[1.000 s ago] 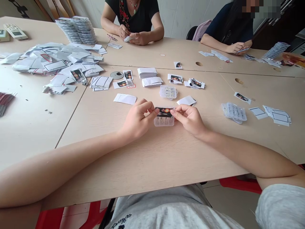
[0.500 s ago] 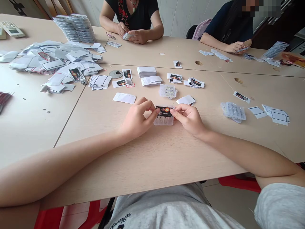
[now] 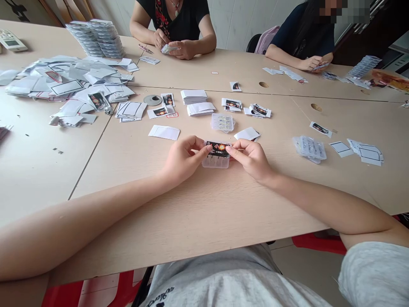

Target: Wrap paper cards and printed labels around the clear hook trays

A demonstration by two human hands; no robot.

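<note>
A small clear plastic blister pack (image 3: 216,160) lies on the wooden table (image 3: 198,213) in front of me, with a black printed card (image 3: 217,148) across its top edge. My left hand (image 3: 182,160) pinches the card's left end and my right hand (image 3: 252,159) pinches its right end. Both hands rest on the table on either side of the pack.
More clear packs sit at centre (image 3: 223,122) and right (image 3: 309,148). Stacks of white cards (image 3: 194,97) and a big heap of cards (image 3: 73,85) lie left, beside stacked packs (image 3: 96,38). Two other people (image 3: 174,25) work across the table.
The view has shifted slightly; my hands stay on the card and pack, with fingers pressing a little closer along the card's ends.
</note>
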